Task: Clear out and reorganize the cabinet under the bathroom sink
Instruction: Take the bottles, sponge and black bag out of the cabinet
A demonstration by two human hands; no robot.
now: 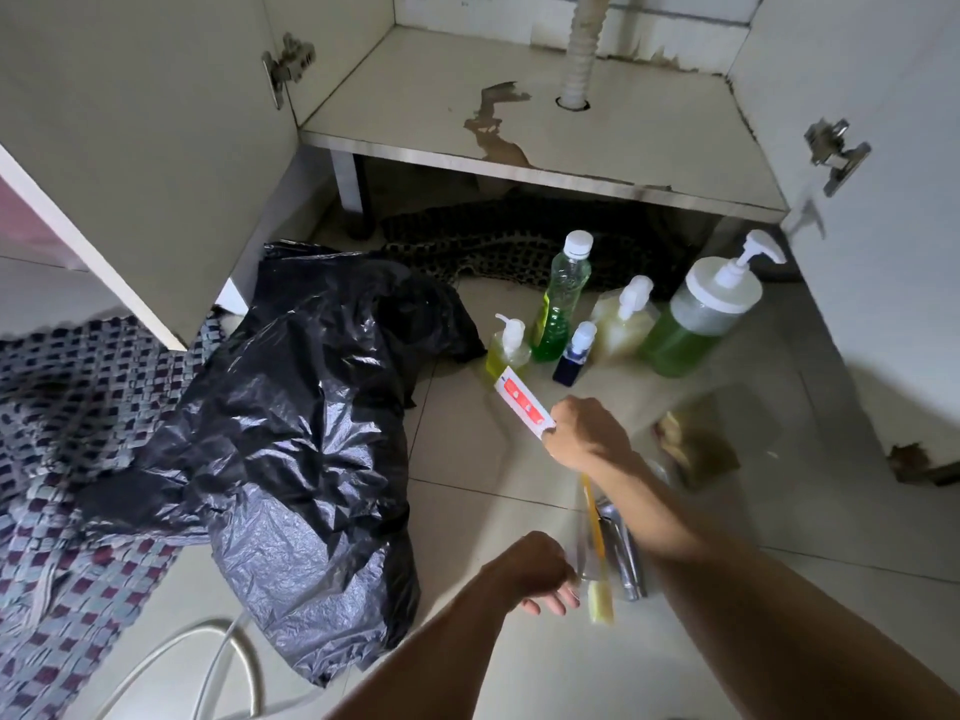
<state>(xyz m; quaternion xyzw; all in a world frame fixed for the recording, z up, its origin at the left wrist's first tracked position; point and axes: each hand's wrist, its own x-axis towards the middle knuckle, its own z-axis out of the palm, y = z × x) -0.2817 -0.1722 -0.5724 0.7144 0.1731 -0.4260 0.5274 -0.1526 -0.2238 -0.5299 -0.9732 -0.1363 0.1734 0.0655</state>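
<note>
The right hand [584,433] grips a red-and-white packet [523,402] above the tiled floor [493,449], just in front of the pump and squeeze bottles [563,298] grouped below the open cabinet [519,132]. The left hand [535,569] is loosely curled and holds nothing, beside a yellow brush [597,553]. A black bin bag [301,433] lies to the left.

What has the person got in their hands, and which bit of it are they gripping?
The right hand holds a red-and-white packet by its near end. The left hand looks empty, its fingers loosely curled above the floor.
</note>
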